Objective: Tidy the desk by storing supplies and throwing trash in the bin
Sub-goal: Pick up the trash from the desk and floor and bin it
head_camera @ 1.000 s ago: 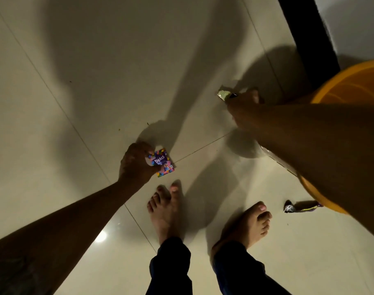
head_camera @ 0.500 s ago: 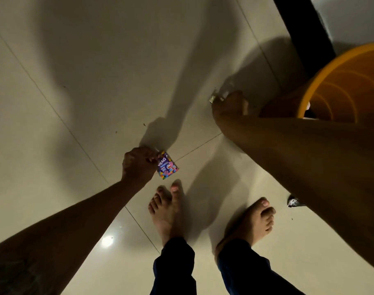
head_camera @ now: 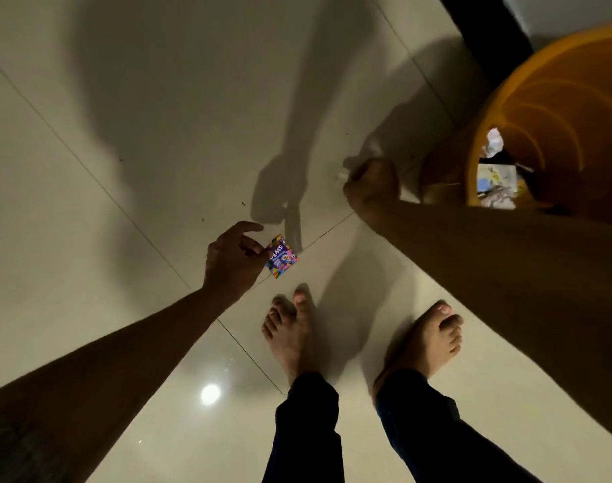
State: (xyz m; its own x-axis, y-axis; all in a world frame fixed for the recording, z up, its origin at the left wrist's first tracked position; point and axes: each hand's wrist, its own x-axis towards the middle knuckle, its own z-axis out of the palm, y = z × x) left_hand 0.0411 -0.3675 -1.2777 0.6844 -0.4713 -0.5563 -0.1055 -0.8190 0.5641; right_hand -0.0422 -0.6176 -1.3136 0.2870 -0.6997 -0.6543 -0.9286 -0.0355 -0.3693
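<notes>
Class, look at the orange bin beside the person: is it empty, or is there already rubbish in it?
Not empty. Looking down into the orange bin, crumpled white paper and printed scraps lie at its bottom. How full it is cannot be told.

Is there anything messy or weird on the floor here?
Not much. Tiny dark crumbs dot the floor. The left hand pinches a colourful candy wrapper, the right hand grips a crumpled scrap, and the orange bin already holds paper trash.

left hand: index finger now extended, colourful square candy wrapper pinched | right hand: nearer round orange plastic bin | bin interior now visible
</notes>
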